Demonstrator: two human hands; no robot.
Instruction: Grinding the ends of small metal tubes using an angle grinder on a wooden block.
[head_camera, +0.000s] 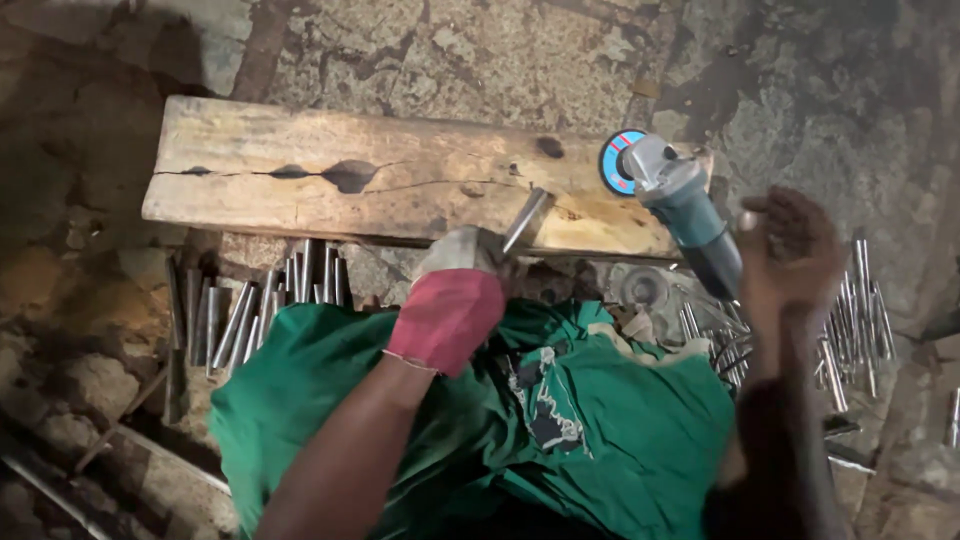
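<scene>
My left hand (452, 297), in a red and grey work glove, grips a short metal rod (527, 219) and holds its tip against the front edge of a wooden plank (350, 180). My right hand (790, 250) is bare and wraps the rear handle of a teal and grey angle grinder (683, 205). The grinder's disc (620, 162) stands just above the plank's right end, a little right of the rod. A green cloth (500, 420) covers my lap below both arms.
A pile of cut metal rods (255, 305) lies on the ground at the left, under the plank. More rods (855, 320) lie at the right beside my right arm. The floor is rough stone and dirt all around.
</scene>
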